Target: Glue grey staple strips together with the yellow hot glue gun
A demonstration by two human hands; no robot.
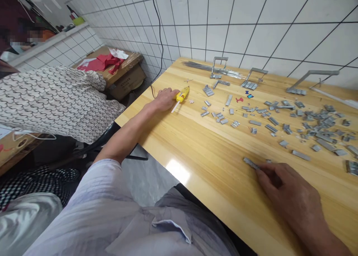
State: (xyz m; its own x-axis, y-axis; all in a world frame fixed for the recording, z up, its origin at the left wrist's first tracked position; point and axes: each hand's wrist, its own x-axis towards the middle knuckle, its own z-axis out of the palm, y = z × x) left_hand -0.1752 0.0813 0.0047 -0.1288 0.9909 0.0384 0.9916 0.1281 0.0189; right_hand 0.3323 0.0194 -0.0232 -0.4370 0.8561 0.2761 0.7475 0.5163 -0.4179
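My left hand (166, 99) is closed around the handle side of a yellow hot glue gun (182, 94) lying on the wooden table. A white glue stick (175, 107) pokes out of its rear, and its nozzle points away from me. Near the front edge, my right hand (291, 198) pinches a small flat grey strip (251, 163) between thumb and fingers, close to the tabletop. Just behind those fingertips a small grey bit (268, 161) shows. Loose grey pieces (220, 118) lie between the two hands.
Many grey pieces (321, 118) are scattered across the right of the table (195, 136). Along the tiled wall stand bent grey frames (253, 71) and a bundle of thin wires (201, 66). A black cable (160, 28) hangs down the wall. Beside the table sits a person in patterned clothing (53, 99).
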